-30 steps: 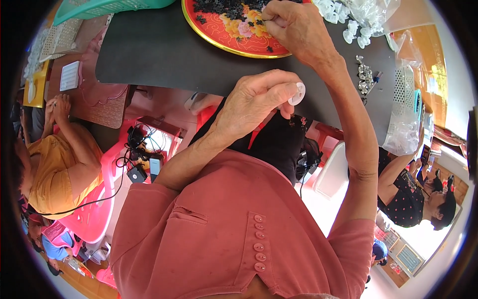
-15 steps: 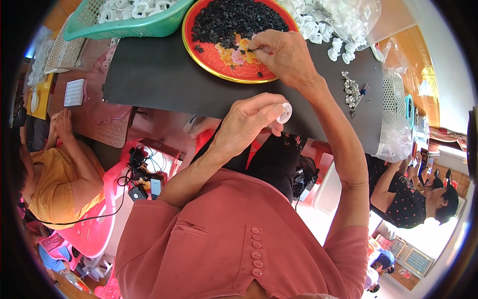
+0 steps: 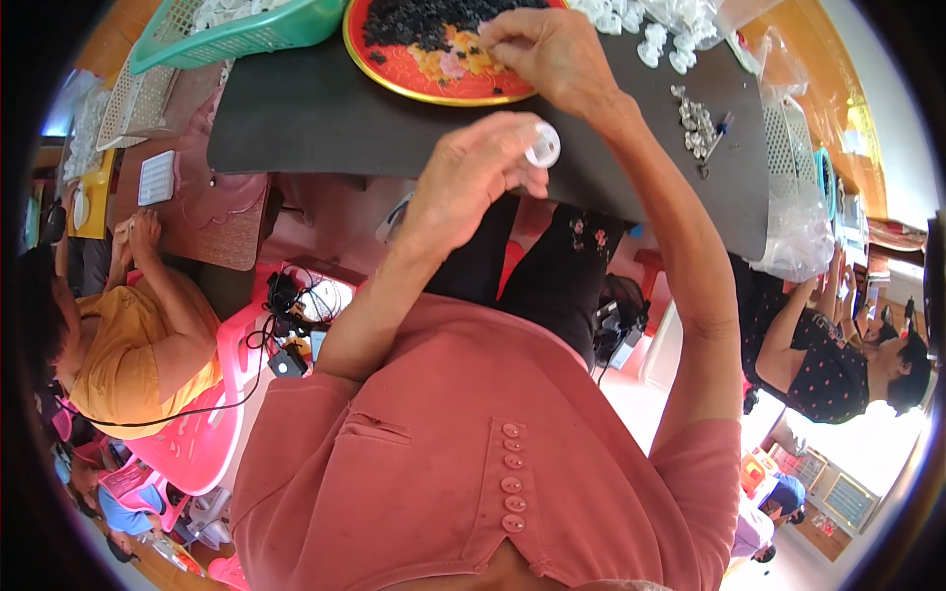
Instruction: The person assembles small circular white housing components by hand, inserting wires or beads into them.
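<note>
A small white round plastic piece [image 3: 543,147] with a ring-shaped rim is held between the thumb and fingers of my left hand [image 3: 463,182], in front of the table edge. My right hand [image 3: 562,61] is over the right side of a round red tray [image 3: 399,77] with a gold rim and a flower print. Its thumb and forefinger are pinched together; whatever lies between the tips is too small to make out. Many tiny black pieces [image 3: 419,22] are heaped on the tray, with a few scattered near its rim.
On the dark tabletop [image 3: 315,118] stand a green basket [image 3: 241,51] of white parts at left and loose white parts [image 3: 655,44] at right. Small shiny parts [image 3: 696,126] lie near the right edge, by a clear bag [image 3: 800,236]. Co-workers sit on both sides.
The view has shifted, so the table and tray sit higher in the picture. My left hand has turned the white piece slightly. My right hand stays pinched above the tray.
</note>
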Available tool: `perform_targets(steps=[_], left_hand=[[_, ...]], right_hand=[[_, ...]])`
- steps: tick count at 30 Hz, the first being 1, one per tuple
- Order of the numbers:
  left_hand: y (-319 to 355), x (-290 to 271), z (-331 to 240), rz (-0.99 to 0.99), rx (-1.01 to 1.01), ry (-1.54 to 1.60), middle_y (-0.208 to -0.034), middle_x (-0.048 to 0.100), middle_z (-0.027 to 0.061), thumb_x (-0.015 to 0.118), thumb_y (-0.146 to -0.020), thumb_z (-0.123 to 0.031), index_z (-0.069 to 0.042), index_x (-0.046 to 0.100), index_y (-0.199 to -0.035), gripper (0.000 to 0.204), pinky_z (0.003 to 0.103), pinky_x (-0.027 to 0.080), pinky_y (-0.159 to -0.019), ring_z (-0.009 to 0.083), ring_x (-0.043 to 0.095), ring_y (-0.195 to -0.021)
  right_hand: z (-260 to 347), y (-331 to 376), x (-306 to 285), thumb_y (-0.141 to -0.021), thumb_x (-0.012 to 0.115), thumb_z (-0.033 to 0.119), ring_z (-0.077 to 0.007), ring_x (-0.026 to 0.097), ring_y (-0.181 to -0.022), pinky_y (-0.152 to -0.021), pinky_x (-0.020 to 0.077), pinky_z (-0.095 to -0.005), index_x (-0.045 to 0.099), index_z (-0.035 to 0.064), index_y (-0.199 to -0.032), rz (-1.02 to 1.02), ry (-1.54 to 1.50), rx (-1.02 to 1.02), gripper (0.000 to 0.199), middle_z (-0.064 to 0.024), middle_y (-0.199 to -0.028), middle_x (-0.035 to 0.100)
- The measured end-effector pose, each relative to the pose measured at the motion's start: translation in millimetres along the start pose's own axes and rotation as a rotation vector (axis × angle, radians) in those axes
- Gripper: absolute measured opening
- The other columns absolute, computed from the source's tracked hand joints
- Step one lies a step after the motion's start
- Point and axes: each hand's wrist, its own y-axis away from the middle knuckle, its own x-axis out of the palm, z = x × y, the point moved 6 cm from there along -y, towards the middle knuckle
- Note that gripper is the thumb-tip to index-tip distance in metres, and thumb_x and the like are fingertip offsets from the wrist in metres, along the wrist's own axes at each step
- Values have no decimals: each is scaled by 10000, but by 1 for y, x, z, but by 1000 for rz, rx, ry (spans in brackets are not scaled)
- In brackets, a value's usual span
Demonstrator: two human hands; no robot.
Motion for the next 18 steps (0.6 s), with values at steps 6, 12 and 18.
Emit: perform_targets(steps=[6,12,18], left_hand=[[-7,-5,2,61,-5,114,-1007,633,139,449,-989,-165,59,548,-1152,294,348,537,-787,194,642,-861],[-13,15,15,98,-92,86,-1013,629,169,423,-997,-169,73,542,-1147,309,343,535,-796,199,639,-867],[-18,40,32,174,-128,69,-965,625,144,458,-992,-195,74,550,-1131,317,315,530,-740,193,625,-815]], right_hand=[[23,40,-45,-825,629,11,-120,612,-772,-726,497,-241,667,-44,-925,-56,-460,314,120,-95,-869,699],[21,102,-71,-820,663,-3,-77,590,-758,-725,484,-211,679,-4,-874,-175,-488,399,56,-14,-806,668],[22,142,-76,-823,660,-22,-67,589,-772,-732,486,-216,680,13,-873,-239,-850,459,64,-11,-831,672]])
